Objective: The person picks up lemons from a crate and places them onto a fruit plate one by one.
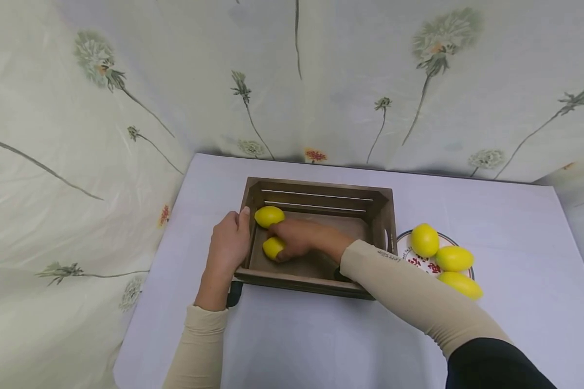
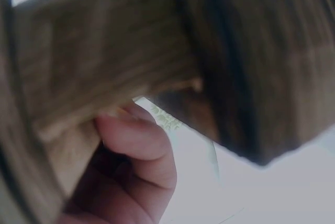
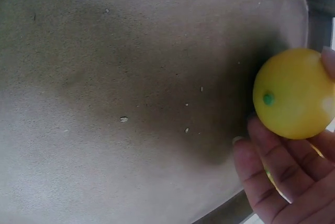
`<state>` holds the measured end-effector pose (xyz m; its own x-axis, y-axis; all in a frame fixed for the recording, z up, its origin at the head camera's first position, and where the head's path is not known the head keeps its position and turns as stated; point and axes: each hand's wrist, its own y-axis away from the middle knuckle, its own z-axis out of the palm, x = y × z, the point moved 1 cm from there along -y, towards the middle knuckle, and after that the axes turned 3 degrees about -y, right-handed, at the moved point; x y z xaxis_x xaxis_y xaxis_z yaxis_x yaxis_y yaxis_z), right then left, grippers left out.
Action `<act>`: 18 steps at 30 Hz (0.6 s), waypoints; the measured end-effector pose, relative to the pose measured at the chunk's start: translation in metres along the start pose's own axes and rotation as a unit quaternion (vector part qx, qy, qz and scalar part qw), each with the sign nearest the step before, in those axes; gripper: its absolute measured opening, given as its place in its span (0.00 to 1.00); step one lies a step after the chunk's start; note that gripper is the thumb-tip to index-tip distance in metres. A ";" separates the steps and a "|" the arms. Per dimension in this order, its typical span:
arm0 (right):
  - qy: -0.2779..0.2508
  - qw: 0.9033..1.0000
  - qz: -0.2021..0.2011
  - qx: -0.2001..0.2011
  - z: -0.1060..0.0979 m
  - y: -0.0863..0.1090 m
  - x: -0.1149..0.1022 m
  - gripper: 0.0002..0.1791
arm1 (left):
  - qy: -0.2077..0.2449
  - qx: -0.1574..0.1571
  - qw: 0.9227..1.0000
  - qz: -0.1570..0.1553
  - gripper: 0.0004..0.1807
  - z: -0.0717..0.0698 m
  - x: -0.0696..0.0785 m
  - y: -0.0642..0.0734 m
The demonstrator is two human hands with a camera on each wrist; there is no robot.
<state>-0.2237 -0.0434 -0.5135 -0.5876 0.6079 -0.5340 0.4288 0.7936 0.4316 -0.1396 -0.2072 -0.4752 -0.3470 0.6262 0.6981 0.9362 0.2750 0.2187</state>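
A brown wooden crate [image 1: 316,278] stands on the table, and my left hand [image 1: 231,240] grips its left end wall. In the left wrist view the curled fingers [image 2: 138,140] of that hand hook under a slat of the crate. My right hand [image 1: 299,237] reaches down inside the crate and holds a yellow lemon [image 1: 273,248] near the left end. The right wrist view shows this lemon [image 3: 293,93], with a green stem spot, between thumb and fingers. Just behind it a second lemon [image 1: 269,216] lies in the back left corner.
Right of the crate sits a white plate [image 1: 405,244] with a dark rim and red print. Three lemons [image 1: 455,259] lie on it, partly beneath the right forearm's line. A flower-patterned curtain [image 1: 340,81] rises behind the white-covered table [image 1: 525,243].
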 end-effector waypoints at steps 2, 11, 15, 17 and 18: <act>-0.001 1.000 -0.002 0.000 -0.001 -0.001 0.000 0.30 | 0.001 0.000 1.000 -0.001 0.27 -0.001 0.000 0.000; -0.018 1.000 -0.009 0.007 -0.003 0.001 0.001 0.31 | -0.001 0.001 1.000 -0.002 0.27 -0.001 0.000 0.001; -0.023 1.000 -0.014 0.003 -0.005 0.002 0.000 0.28 | -0.003 0.001 1.000 -0.002 0.27 0.000 -0.001 0.000; -0.024 1.000 -0.018 0.001 -0.007 0.003 -0.002 0.25 | -0.002 0.002 1.000 0.000 0.27 0.000 -0.001 0.000; -0.024 0.999 -0.020 0.000 -0.008 0.004 -0.003 0.24 | -0.002 0.003 1.000 0.001 0.27 0.000 -0.002 -0.001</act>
<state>-0.2256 -0.0427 -0.5047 -0.5708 0.5755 -0.5857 0.4055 0.8178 0.4084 -0.1397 -0.2081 -0.4766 -0.3452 0.6303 0.6954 0.9367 0.2775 0.2135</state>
